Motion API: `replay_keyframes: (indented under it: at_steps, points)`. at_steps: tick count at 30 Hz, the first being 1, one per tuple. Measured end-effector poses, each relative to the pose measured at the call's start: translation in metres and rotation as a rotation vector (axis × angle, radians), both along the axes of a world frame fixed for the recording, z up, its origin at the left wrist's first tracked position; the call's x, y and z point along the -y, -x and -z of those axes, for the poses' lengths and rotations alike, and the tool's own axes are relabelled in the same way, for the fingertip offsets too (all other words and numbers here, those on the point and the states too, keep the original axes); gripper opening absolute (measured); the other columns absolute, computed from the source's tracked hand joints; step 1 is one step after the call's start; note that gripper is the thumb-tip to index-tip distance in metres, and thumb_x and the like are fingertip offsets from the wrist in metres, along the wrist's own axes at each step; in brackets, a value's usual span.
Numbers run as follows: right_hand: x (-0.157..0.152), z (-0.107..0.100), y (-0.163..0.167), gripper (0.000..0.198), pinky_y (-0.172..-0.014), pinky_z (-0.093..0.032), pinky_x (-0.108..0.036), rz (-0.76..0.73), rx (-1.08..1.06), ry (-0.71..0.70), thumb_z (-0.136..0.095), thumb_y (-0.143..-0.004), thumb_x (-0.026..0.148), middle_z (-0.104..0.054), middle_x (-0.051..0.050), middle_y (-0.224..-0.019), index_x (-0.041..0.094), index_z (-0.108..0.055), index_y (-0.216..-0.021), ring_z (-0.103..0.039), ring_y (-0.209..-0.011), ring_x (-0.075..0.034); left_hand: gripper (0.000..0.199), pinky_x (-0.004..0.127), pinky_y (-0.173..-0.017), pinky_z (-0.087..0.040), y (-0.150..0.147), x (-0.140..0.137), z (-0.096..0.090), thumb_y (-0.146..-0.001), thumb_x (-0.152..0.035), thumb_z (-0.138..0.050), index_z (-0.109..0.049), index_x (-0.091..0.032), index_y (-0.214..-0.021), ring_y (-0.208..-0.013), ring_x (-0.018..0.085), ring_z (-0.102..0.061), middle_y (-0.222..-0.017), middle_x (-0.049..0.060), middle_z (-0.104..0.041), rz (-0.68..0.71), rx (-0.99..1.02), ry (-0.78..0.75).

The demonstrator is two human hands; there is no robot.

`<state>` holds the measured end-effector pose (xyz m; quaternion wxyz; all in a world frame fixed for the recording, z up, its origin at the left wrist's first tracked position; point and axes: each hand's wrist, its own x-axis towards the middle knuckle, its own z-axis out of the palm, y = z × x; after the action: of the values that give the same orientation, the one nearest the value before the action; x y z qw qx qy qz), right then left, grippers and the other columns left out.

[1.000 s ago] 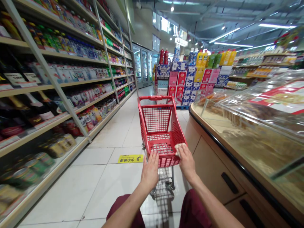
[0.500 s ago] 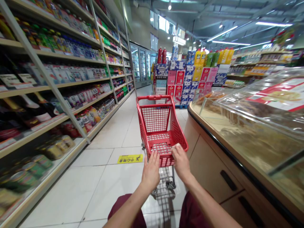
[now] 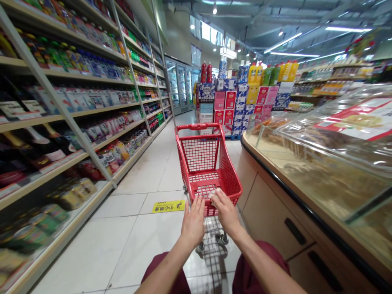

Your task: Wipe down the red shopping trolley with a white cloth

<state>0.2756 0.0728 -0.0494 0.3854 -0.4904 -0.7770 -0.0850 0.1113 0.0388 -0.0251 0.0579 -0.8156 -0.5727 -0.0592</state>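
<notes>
A: What's carrying things?
B: White tiled floor (image 3: 137, 241). Red cart (image 3: 208, 163) stands on it, yellow sticker (image 3: 168, 206) stuck just left of the cart.
A: Sides?
B: Shelves (image 3: 61, 163) left, worktop (image 3: 275, 212) right.

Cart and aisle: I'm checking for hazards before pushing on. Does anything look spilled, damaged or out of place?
Nothing stands out. The red cart stands upright, both hands on its near rim. The floor shows no spill; the yellow sticker lies flat. Shelves look orderly.

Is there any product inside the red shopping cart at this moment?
No, the red shopping cart shows only its bare mesh walls and floor, while both hands, left hand and right hand, rest on its near edge.
</notes>
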Motion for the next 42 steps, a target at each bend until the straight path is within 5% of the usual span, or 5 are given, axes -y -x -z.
replay_keyframes:
  at_steps: [5, 12, 17, 36, 42]
  points:
    - [-0.004, -0.001, -0.026, 0.041, -0.093, -0.039, -0.041, 0.177, -0.056, 0.006, -0.039, -0.077, 0.007, -0.052, -0.008, -0.120, 0.023, -0.055, -0.112, -0.041, -0.116, -0.021, 0.068, 0.048, -0.105, -0.013, -0.001, 0.000, -0.002, -0.068, -0.009, -0.034, -0.018, -0.011, -0.133, -0.131, 0.020, -0.009, -0.142, 0.008, -0.015, 0.011, 0.014, 0.012]
    - [0.000, 0.003, 0.001, 0.041, -0.094, -0.039, -0.039, -0.014, -0.016, -0.026, -0.040, -0.077, 0.005, -0.052, -0.008, -0.121, 0.022, -0.056, -0.110, -0.039, -0.118, -0.020, 0.068, 0.048, -0.105, -0.013, -0.003, 0.000, 0.001, -0.067, -0.005, -0.032, -0.019, -0.012, -0.133, -0.131, 0.019, -0.010, -0.142, 0.007, -0.017, -0.009, 0.000, -0.016]
    - [-0.005, 0.001, -0.026, 0.038, -0.091, -0.040, -0.043, 0.198, -0.048, -0.015, -0.040, -0.077, 0.008, -0.053, -0.012, -0.118, 0.018, -0.057, -0.109, -0.042, -0.116, -0.024, 0.071, 0.048, -0.105, -0.013, -0.004, 0.001, 0.001, -0.066, -0.007, -0.035, -0.016, -0.011, -0.134, -0.131, 0.020, -0.007, -0.143, 0.008, -0.014, 0.020, 0.001, -0.008]
    - [0.010, 0.008, 0.001, 0.044, -0.095, -0.038, -0.038, 0.000, -0.019, -0.042, -0.038, -0.075, 0.002, -0.051, -0.010, -0.121, 0.019, -0.056, -0.111, -0.037, -0.119, -0.020, 0.067, 0.047, -0.106, -0.012, -0.010, 0.007, 0.005, -0.068, -0.009, -0.035, -0.020, -0.013, -0.133, -0.131, 0.020, -0.006, -0.142, 0.006, -0.013, -0.003, 0.024, 0.015]
    - [-0.003, 0.004, -0.035, 0.044, -0.093, -0.039, -0.041, 0.226, -0.088, -0.035, -0.040, -0.073, 0.005, -0.051, -0.011, -0.121, 0.018, -0.054, -0.113, -0.040, -0.117, -0.023, 0.074, 0.046, -0.105, -0.014, -0.009, 0.009, 0.015, -0.063, -0.001, -0.032, -0.017, -0.014, -0.134, -0.131, 0.018, -0.007, -0.142, 0.005, -0.012, -0.007, -0.022, -0.065]
